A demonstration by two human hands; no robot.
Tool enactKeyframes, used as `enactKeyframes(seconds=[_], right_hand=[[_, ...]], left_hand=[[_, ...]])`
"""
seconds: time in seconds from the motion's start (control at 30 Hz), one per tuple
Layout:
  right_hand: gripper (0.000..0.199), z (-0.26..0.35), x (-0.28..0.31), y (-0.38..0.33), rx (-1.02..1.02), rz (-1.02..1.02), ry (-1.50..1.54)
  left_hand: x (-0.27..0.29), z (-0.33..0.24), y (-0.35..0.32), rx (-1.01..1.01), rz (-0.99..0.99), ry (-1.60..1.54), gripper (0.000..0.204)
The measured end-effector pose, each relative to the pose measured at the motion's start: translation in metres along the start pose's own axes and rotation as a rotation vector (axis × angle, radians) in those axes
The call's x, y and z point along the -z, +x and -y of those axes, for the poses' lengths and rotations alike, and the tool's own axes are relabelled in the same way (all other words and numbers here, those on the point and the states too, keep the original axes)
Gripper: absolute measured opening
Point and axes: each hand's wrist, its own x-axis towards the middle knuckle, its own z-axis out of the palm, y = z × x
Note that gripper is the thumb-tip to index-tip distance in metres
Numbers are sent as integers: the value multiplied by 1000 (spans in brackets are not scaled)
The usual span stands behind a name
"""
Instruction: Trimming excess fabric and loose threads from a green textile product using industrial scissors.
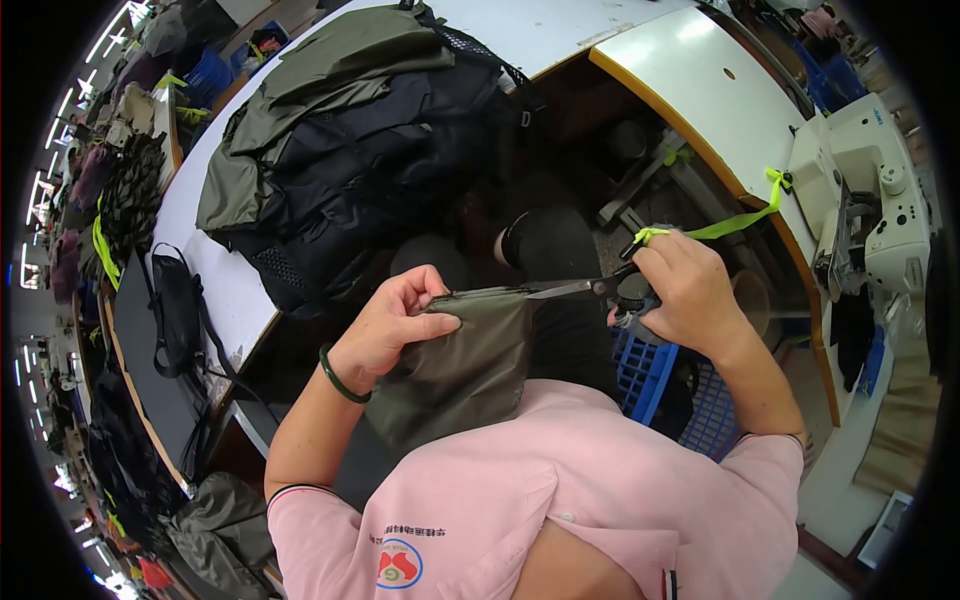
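Observation:
My left hand [400, 318] pinches the upper edge of an olive-green fabric piece [465, 365], thumb in front and fingers behind. The cloth hangs down over my lap, and a dark strip runs along its top edge. My right hand [685, 290] grips a pair of scissors [575, 288] by the dark handles. Their blades point left, with the tips at the top right corner of the cloth. A neon yellow-green ribbon [740, 222] is tied at the handles and stretches to the sewing machine.
A pile of black and olive fabric [350, 150] covers the white table [235, 290] at the left. At the right stands a white sewing machine [880, 190] by a wood-edged tabletop [710, 95]. A blue plastic basket [645, 375] sits low beside me. A black strapped bag [175, 310] lies far left.

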Motion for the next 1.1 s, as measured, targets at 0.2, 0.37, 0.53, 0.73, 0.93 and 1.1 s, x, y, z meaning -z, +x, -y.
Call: enactKeyframes(seconds=[0.2, 0.37, 0.53, 0.73, 0.93, 1.1], right_hand=[[36, -2, -1, 0, 10, 44, -38], [31, -13, -3, -9, -17, 117, -85], [42, -15, -2, -9, -111, 28, 50], [52, 0, 1, 10, -102, 315, 351], [53, 5, -4, 22, 2, 416, 380], [53, 6, -5, 26, 41, 423, 372]], left_hand=[[0, 4, 1, 8, 24, 4, 27], [-1, 2, -2, 7, 13, 16, 27], [0, 3, -2, 12, 18, 19, 27], [-15, 1, -3, 20, 56, 173, 25], [-23, 4, 0, 52, 146, 225, 25], [-24, 7, 0, 49, 165, 227, 25]])
